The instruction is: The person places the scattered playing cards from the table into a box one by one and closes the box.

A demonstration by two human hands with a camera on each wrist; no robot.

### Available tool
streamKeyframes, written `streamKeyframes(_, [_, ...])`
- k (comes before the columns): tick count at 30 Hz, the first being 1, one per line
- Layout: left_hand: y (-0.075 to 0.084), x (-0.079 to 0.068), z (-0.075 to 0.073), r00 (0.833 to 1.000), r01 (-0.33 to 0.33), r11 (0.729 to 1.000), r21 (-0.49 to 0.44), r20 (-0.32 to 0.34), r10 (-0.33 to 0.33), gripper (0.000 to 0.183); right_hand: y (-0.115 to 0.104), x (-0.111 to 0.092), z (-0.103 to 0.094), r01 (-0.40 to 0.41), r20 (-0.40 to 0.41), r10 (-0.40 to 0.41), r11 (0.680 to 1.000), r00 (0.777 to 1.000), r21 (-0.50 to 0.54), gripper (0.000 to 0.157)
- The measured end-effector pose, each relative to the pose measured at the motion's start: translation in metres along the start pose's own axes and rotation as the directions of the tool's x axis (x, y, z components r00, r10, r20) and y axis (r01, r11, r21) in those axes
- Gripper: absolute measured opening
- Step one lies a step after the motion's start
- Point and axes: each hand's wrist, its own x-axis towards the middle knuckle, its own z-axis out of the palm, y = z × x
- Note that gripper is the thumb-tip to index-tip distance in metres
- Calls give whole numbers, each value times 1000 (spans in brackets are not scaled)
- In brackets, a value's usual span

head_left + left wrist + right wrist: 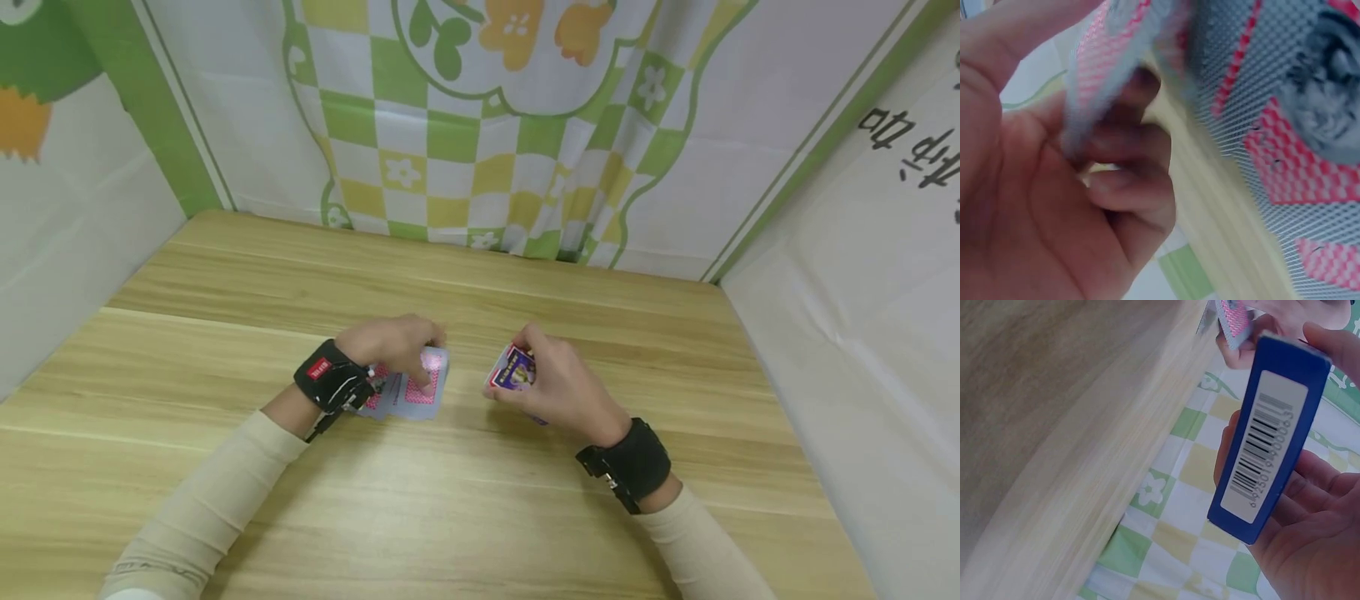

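- My left hand [390,343] has its thumb and fingers closed in a pinch on a card [1110,69], left of the table's middle; the lower fingers curl in beneath it.
- That card shows a pink-red pattern inside a pale grey border and stands tilted; its edge is blurred in my left wrist view.
- More cards [1329,162] overlap just beside it, under my left wrist, with the same red pattern and a round dark-and-white picture; I cannot tell how many there are.
- My right hand [573,387] grips a box [517,371], thumb on one edge and fingers on the other, just right of the cards and apart from them.
- The box has a purple face with a yellowish figure and red trim; its narrow side is dark blue with a white barcode label [1266,450].
- In the head view my left hand and its black band [333,375] cover part of the cards; my right hand hides much of the box.
- Around these, left to right: a beige sleeve [217,500], the pale wooden table [450,517], a green-and-yellow checked cloth [450,137] behind it, a second black band [637,462] on my right wrist, and a white sheet [862,283] with black writing.
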Motion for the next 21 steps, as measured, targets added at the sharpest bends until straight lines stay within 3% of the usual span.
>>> streamKeyframes(6, [2, -7, -8, 990, -139, 989, 55, 22, 138, 60, 0, 0, 1, 10, 0, -10, 1000, 1000, -13, 59])
streamKeyframes(8, [3, -10, -12, 984, -179, 984, -13, 9, 180, 56, 0, 0, 1, 10, -2, -10, 1000, 1000, -12, 59])
streamKeyframes(11, [4, -11, -17, 980, -197, 962, -187, -79, 185, 43, 0, -1, 1, 12, 0, -12, 1000, 1000, -9, 58])
streamKeyframes(16, [10, -8, -19, 961, -261, 864, -429, -202, 190, 22, 0, -1, 3, 17, 5, -17, 1000, 1000, 5, 58])
streamKeyframes(18, [13, -7, -17, 955, -283, 838, -467, -213, 204, 21, 0, -1, 3, 22, 5, -22, 1000, 1000, 14, 57])
streamKeyframes(21, [18, -6, -14, 953, -290, 830, -476, -223, 205, 20, 0, -1, 3, 36, 7, -36, 999, 999, 18, 56])
